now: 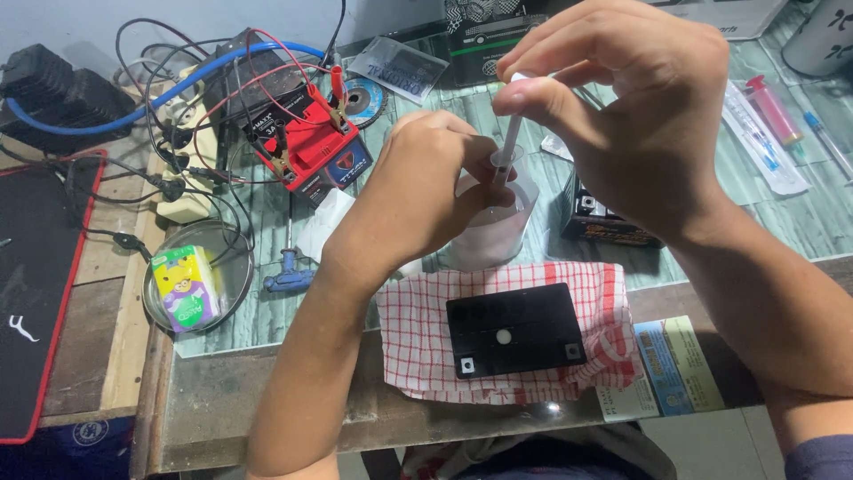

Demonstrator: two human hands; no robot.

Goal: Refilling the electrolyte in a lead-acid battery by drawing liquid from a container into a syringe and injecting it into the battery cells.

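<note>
Over a glass-topped workbench, the left hand (435,182) grips the barrel of a slim clear plastic syringe (509,147) standing in a translucent plastic cup (498,227), while the right hand (622,107) pinches its plunger top. Light and probably slick, the syringe looks best held by the barrel, near a small black battery (515,329) on a red-checked cloth (418,342)

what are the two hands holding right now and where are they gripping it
Both hold one syringe standing in a clear plastic cup. The left hand pinches its barrel near the cup's rim; the right hand grips the plunger's top end.

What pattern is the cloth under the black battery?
Red and white checks on the cloth, clearest in the head view.
</note>
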